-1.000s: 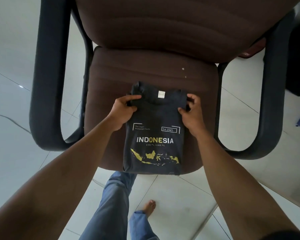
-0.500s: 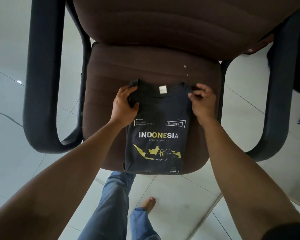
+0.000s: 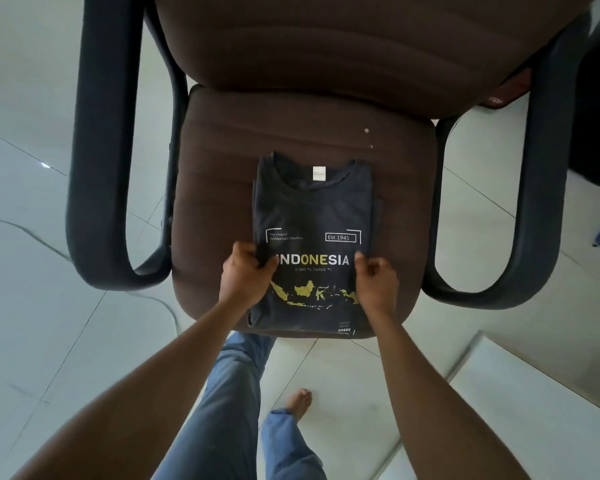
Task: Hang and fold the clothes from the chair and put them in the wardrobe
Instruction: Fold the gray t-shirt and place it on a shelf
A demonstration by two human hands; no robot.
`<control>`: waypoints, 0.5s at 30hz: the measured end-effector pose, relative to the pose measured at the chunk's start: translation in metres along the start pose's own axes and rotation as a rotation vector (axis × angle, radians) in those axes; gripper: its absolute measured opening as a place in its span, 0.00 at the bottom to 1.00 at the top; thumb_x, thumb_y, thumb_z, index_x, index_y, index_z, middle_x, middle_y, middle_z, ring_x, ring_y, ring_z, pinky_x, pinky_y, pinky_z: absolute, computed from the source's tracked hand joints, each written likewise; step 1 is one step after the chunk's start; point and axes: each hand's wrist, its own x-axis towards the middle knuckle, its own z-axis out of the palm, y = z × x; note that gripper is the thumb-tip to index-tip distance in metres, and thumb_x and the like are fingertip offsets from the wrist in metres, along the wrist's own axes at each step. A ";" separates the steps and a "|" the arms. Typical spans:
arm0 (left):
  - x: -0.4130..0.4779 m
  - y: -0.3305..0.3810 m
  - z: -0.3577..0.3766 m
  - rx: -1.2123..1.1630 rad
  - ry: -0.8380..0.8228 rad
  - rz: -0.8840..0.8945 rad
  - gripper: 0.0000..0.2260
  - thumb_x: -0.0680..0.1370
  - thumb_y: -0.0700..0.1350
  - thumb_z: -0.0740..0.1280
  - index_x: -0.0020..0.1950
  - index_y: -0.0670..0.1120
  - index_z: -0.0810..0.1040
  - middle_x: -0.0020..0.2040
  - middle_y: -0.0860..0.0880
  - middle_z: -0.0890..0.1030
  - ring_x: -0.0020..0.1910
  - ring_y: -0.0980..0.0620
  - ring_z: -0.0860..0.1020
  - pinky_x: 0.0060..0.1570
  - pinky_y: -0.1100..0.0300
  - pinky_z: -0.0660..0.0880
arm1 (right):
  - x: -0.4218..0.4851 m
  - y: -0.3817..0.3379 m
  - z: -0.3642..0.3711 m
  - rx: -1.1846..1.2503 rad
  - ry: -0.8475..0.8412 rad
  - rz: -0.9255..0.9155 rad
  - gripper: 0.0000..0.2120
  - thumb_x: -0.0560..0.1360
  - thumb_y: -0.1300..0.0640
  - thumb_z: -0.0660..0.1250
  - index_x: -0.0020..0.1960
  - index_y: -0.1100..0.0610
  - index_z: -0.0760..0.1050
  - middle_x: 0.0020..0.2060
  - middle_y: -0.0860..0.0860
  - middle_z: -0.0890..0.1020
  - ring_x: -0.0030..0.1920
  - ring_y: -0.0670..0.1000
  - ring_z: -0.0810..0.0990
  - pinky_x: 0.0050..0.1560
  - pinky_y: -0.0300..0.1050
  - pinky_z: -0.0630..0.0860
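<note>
Folded shirt [image 3: 312, 209] lies on the chair [image 3: 222, 161] (print up); left hand [image 3: 246, 277] and right hand [image 3: 374, 284] each pinch a side edge, fingers curled.

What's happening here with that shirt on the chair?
A person is folding a dark T-shirt on the seat of a brown chair. The T-shirt lies flat, already narrowed into a rectangle, with its collar toward the backrest. The left hand and right hand each hold a side edge level with the INDONESIA print, probably ready for the next fold. It has not left the chair yet.
</note>
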 end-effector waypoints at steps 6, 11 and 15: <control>-0.034 -0.040 0.006 0.017 -0.120 -0.146 0.09 0.77 0.52 0.70 0.43 0.49 0.85 0.39 0.50 0.83 0.42 0.47 0.81 0.46 0.57 0.77 | -0.038 0.038 0.005 -0.014 -0.130 0.069 0.11 0.80 0.55 0.65 0.55 0.63 0.76 0.45 0.52 0.78 0.42 0.52 0.79 0.37 0.37 0.69; -0.040 -0.060 0.007 -0.044 -0.180 -0.191 0.09 0.78 0.50 0.71 0.47 0.44 0.83 0.41 0.45 0.83 0.40 0.46 0.82 0.42 0.55 0.81 | -0.051 0.059 -0.002 -0.034 -0.229 0.027 0.05 0.79 0.62 0.66 0.52 0.64 0.76 0.37 0.49 0.78 0.36 0.43 0.75 0.29 0.24 0.68; -0.048 -0.077 0.006 -0.159 -0.074 -0.209 0.09 0.79 0.47 0.70 0.46 0.42 0.79 0.39 0.45 0.81 0.36 0.46 0.78 0.35 0.57 0.75 | -0.062 0.078 -0.007 -0.006 -0.168 -0.038 0.09 0.81 0.56 0.65 0.57 0.61 0.76 0.45 0.51 0.82 0.42 0.45 0.80 0.34 0.27 0.71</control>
